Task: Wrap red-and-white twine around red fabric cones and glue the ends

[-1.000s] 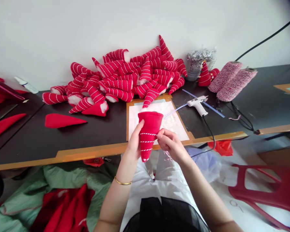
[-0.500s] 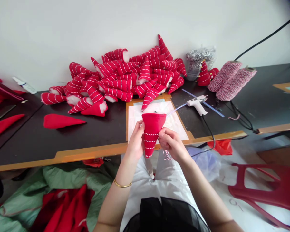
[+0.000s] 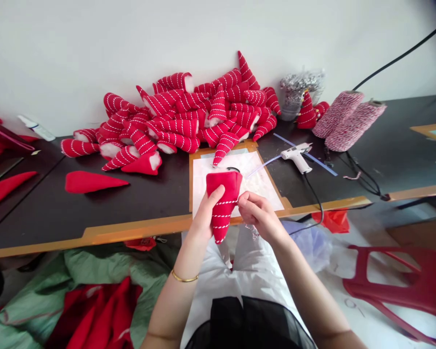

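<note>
My left hand [image 3: 207, 211] is closed around a red felt cone hat [image 3: 225, 188], thumb across its front. The hat hangs point down, wide end up, with red-and-white twine [image 3: 223, 214] wound round its lower part. At its right edge my right hand [image 3: 256, 211] pinches the twine, fingers closed; a loose length dangles below that hand. Behind the hat's wide end, a dark curved loop [image 3: 234, 168] shows on the white sheet [image 3: 261, 186], mostly hidden. Further back lies a pile of stuffed, twine-wrapped red cones [image 3: 178, 127].
A white glue gun [image 3: 296, 156] with a cord and translucent sticks lies right of the sheet. Two twine spools [image 3: 354, 126] stand behind it. A plain red felt cone [image 3: 94, 182] lies to the left. A red stool [image 3: 399, 281] is at the lower right.
The hat has shifted left and slightly down and turned in my left hand, whose thumb is now on its front. My right hand has hardly moved, and more of the dark loop shows.
</note>
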`<state>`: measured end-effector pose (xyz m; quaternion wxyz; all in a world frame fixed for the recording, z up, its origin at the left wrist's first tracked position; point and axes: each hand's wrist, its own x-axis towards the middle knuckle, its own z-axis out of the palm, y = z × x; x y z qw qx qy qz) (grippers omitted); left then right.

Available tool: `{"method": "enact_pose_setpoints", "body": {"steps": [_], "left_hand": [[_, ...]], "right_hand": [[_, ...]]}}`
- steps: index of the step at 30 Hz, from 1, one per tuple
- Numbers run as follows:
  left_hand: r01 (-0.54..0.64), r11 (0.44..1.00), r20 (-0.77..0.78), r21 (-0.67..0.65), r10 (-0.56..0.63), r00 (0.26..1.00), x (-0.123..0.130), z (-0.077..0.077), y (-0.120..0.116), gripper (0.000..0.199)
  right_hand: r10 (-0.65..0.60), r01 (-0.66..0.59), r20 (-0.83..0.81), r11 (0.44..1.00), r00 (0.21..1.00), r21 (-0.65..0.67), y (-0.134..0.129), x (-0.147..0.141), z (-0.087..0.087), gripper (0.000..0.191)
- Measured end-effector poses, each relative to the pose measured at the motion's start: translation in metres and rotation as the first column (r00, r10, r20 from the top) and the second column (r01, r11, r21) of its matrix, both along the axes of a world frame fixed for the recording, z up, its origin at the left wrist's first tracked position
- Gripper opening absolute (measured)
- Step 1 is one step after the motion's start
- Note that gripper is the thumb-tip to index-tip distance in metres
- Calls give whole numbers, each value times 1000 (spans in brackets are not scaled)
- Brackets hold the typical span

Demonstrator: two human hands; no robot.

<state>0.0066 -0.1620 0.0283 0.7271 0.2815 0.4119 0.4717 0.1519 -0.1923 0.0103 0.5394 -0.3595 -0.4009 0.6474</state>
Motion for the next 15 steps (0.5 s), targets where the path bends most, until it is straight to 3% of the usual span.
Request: {"method": "enact_pose_setpoints", "body": {"steps": [7, 15], "left_hand": [[20, 987, 123, -162, 1, 992, -4, 7, 0, 46], [100, 982, 247, -160, -58, 967, -4, 1, 1, 32]], "right_hand": [[-24, 24, -15, 1000, 1000, -9, 1, 0, 6, 33], [-16, 15, -43, 1000, 999, -11, 1, -1, 3, 34]]}}
